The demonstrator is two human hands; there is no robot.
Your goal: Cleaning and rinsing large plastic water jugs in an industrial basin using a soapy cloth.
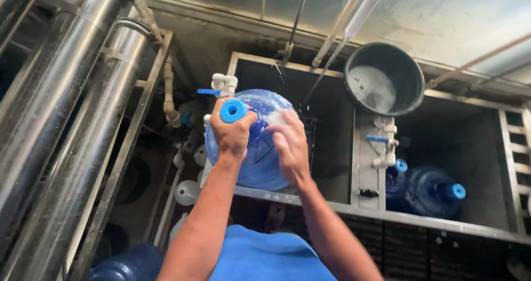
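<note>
The left hand [231,133] is clamping its grip around the neck of a blue water jug [255,148] tilted over the wash basin [332,148], while the right hand [289,146] is pressing flat, fingers together, against its soapy side.

The left hand [231,133] covers the neck of the blue water jug [260,159], below its cap. The right hand [289,145] is motion-blurred, and whatever its grip presses on the jug (perhaps a soapy sponge) cannot be made out. The bottom edge cuts off another jug [128,265].
</note>
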